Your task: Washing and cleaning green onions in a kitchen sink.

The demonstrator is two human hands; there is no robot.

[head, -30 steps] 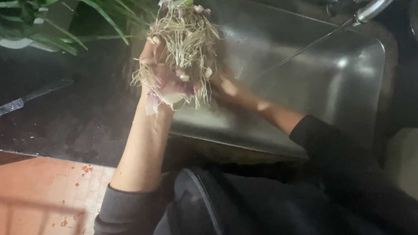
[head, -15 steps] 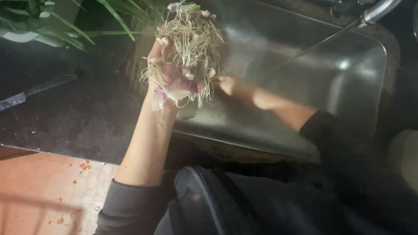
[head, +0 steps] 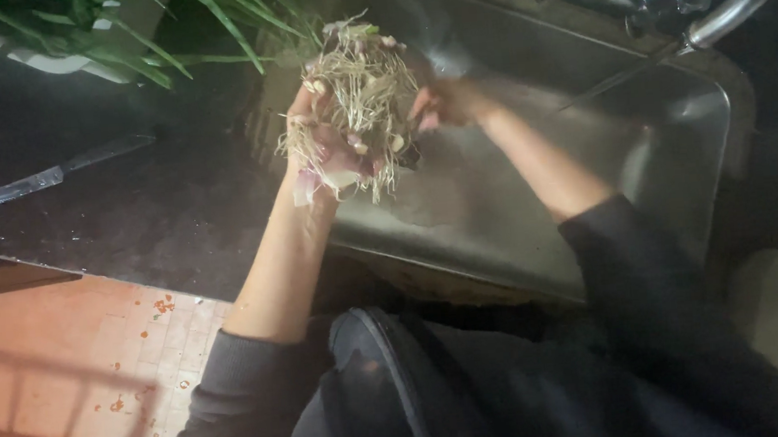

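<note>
My left hand [head: 323, 150] grips a thick clump of pale stringy roots [head: 361, 96] with small bulb ends, held up over the left rim of a steel sink [head: 499, 201]. My right hand [head: 445, 105] is at the clump's right side, touching it, fingers curled and blurred. Both forearms are bare below dark sleeves. How much of the clump the right hand grips is hidden.
A knife [head: 53, 176] lies on the dark counter [head: 130, 220] to the left. Green leafy stalks [head: 143, 34] lie at the top left. A tap [head: 696, 0] stands over the sink's far right. Orange tiled floor [head: 58, 365] shows below the counter edge.
My right hand has risen from below the clump to its right side. The clump stays in my left hand above the sink's edge.
</note>
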